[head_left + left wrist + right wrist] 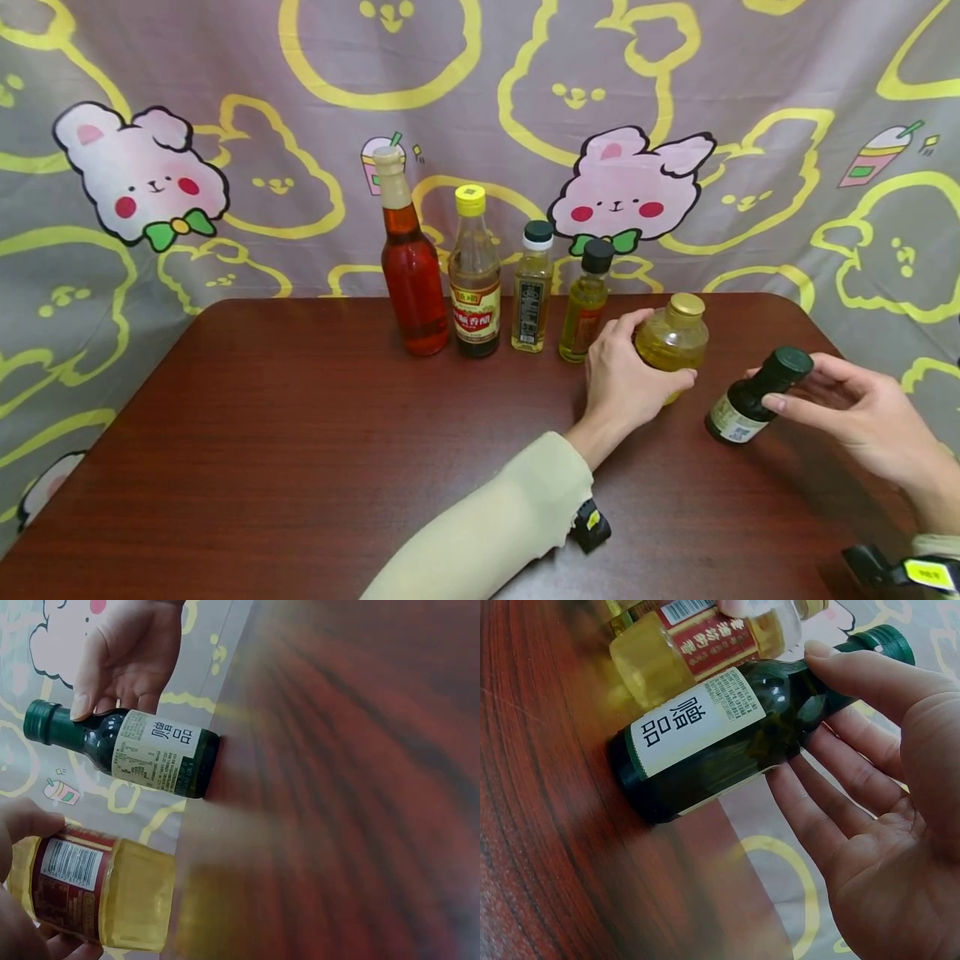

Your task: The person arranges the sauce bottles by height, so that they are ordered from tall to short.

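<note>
My left hand [626, 375] grips a squat clear bottle of yellow oil [672, 340] with a gold cap, thumb on one side and fingers round the other. Its red label with a barcode shows in the left wrist view, close over the table. To its right, my right hand [873, 408] pinches a small dark green bottle [742, 412] by the neck between thumb and fingers. That bottle leans, its cap toward the right hand and its base low at the tabletop. A cream label [697, 720] with printed characters wraps its body.
Left of the hands several bottles stand in a row: a tall red one [414, 292], a yellow-capped vinegar bottle [476, 308], a square oil bottle [531, 300] and a black-capped oil bottle [581, 312] beside my left fingers. Behind the brown table [300, 467] hangs a patterned curtain [247, 50].
</note>
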Demonstrator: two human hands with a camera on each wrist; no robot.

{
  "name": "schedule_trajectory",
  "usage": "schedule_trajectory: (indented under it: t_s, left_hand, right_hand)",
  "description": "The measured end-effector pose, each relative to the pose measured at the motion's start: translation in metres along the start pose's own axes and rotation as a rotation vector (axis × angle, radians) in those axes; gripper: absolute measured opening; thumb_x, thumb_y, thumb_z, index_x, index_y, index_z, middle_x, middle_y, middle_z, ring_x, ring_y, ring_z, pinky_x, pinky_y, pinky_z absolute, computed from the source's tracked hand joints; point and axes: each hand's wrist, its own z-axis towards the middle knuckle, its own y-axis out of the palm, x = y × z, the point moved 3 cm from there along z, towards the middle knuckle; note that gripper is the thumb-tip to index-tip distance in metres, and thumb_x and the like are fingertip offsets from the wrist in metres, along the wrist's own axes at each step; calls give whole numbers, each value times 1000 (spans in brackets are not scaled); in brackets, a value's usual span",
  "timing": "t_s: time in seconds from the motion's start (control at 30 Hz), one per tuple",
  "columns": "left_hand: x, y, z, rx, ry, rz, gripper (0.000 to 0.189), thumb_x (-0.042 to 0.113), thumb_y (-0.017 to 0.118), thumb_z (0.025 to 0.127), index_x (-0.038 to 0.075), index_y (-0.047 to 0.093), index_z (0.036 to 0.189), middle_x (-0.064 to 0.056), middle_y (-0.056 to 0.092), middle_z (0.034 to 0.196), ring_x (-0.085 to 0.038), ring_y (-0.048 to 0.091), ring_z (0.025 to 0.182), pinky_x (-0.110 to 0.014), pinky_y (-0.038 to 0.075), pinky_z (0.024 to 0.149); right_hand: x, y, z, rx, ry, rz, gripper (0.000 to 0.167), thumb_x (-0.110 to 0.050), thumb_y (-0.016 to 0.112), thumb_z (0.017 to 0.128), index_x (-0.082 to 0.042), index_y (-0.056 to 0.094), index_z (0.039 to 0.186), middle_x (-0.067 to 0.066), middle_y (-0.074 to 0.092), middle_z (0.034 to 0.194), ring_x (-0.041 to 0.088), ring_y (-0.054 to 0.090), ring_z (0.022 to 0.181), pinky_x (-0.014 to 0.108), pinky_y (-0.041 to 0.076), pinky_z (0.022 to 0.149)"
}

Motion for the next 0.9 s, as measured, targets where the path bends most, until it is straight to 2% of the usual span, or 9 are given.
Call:
schedule_trajectory:
  t_s: [0.3,0.47,0.73,0.9]
  left_hand:
    - [4,7,14,117,-22,62,74,37,96,72,31,64,138,8,69,124,-13,68,114,-32,56,98]
    - [5,13,18,165,-44,89,75,38,95,73,29,63,140,7,69,126,-14,69,114,-31,56,98]
    - [5,21,19,218,-73,87,77,35,97,74,26,63,143,6,68,135,-16,68,122,-32,55,106]
    - [5,22,19,246,-95,32,75,36,97,77,25,64,143,5,69,137,-17,67,126,-33,54,109]
  right_hand:
    - [1,-2,0,-1,-9,63,45,6,74,95,-1,62,138,-21,77,121,-9,72,108,9,56,84]
    - [1,-1,0,-2,-11,35,46,4,74,95,-2,62,139,-21,77,122,-9,71,107,8,56,83]
    - [0,-1,1,-3,-17,23,45,3,74,95,-2,62,139,-21,77,122,-9,71,108,8,55,84]
    - [0,-1,1,-7,-21,19,45,4,74,96,0,61,139,-21,77,123,-8,72,108,10,56,83]
